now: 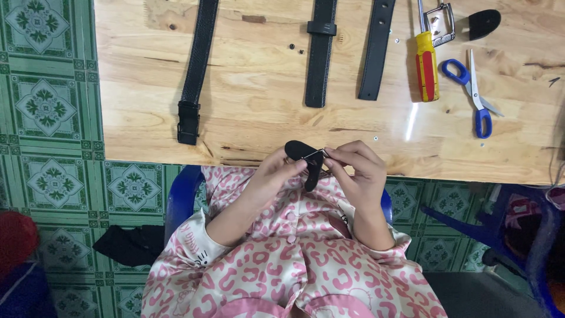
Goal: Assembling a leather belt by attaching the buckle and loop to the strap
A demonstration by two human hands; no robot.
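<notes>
Belt end seemingly pinched between both hands' fingertips

Head view, straight down, near wooden table.

Three black belt straps lie on the worktop, with one screwdriver, one pair of scissors, one metal buckle, one loose black tab and two small dark studs. Two hands hold one short black strap piece.
</notes>
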